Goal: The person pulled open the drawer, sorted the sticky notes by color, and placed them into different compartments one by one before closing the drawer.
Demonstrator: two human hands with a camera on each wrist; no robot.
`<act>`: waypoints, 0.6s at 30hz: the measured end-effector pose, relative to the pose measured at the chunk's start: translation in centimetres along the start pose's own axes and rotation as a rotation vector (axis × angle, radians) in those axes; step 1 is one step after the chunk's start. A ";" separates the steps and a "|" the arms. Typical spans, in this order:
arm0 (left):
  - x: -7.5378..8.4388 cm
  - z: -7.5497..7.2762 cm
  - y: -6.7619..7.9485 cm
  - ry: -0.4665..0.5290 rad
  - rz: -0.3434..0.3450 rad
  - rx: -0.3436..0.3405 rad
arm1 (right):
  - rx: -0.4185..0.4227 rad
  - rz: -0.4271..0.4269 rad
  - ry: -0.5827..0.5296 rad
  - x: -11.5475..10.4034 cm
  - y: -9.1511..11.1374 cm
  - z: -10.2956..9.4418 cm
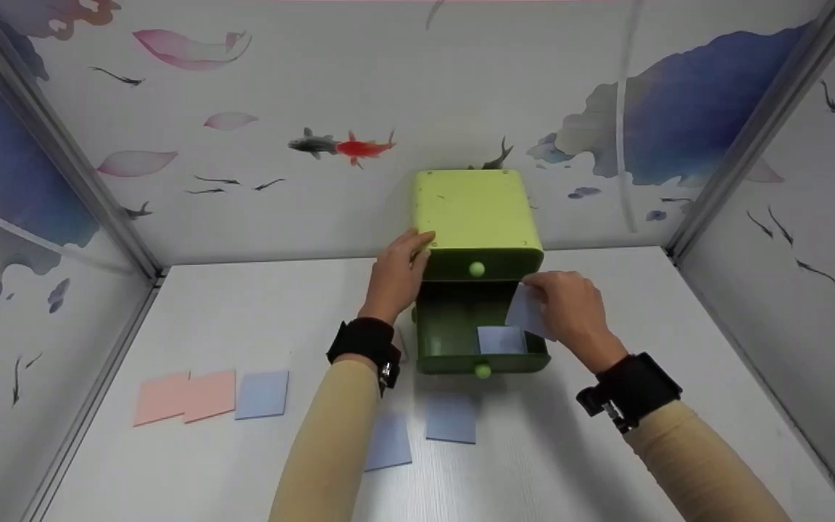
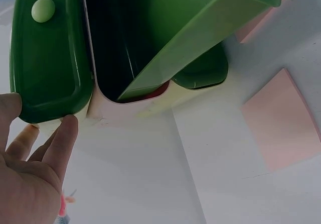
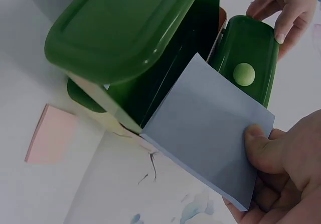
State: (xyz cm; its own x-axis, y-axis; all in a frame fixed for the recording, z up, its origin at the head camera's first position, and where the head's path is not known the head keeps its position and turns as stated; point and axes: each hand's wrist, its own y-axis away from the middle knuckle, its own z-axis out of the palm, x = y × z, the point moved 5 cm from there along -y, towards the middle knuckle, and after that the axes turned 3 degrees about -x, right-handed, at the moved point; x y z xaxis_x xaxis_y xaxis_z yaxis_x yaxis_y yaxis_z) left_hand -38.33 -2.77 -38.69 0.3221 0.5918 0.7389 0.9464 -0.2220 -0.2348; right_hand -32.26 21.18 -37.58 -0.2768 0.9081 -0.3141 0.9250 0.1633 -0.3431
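A small green cabinet point(image 1: 472, 210) with three stacked drawers stands against the back wall. Its middle drawer point(image 1: 446, 326) is pulled out, and a blue sticky note pad point(image 1: 501, 340) lies inside at the right. My left hand point(image 1: 394, 275) holds the cabinet's upper left corner, thumb and fingertips on the casing beside the closed top drawer point(image 2: 50, 68). Between thumb and fingers, my right hand point(image 1: 570, 308) pinches another blue sticky note pad point(image 3: 205, 128), tilted over the open drawer's right side. The bottom drawer point(image 2: 203, 71) is mostly hidden beneath the open one.
On the white table lie two overlapping pink pads point(image 1: 160, 399) and a blue pad point(image 1: 262, 395) at the left. Two more blue pads point(image 1: 451, 419) lie in front of the cabinet. A pink pad point(image 2: 283, 121) is partly hidden behind my left arm. Patterned walls enclose the table.
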 end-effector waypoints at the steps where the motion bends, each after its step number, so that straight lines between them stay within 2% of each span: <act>1: 0.0 0.0 0.0 0.001 -0.001 0.001 | -0.007 -0.010 -0.007 -0.3 0.0 0.3; 10: 0.0 0.0 0.0 0.004 -0.008 0.005 | -0.082 -0.124 -0.054 -4.2 0.0 3.5; 18: 0.1 -0.1 0.2 -0.001 -0.005 0.007 | -0.165 -0.165 -0.094 -6.8 -0.1 6.3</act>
State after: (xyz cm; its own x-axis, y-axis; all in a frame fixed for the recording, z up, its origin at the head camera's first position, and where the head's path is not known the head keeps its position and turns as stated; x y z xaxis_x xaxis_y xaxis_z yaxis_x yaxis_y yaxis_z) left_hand -38.14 -2.79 -38.58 0.3178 0.5938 0.7392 0.9480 -0.2139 -0.2358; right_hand -32.16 12.52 -41.01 -0.4437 0.8253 -0.3494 0.8930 0.3745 -0.2496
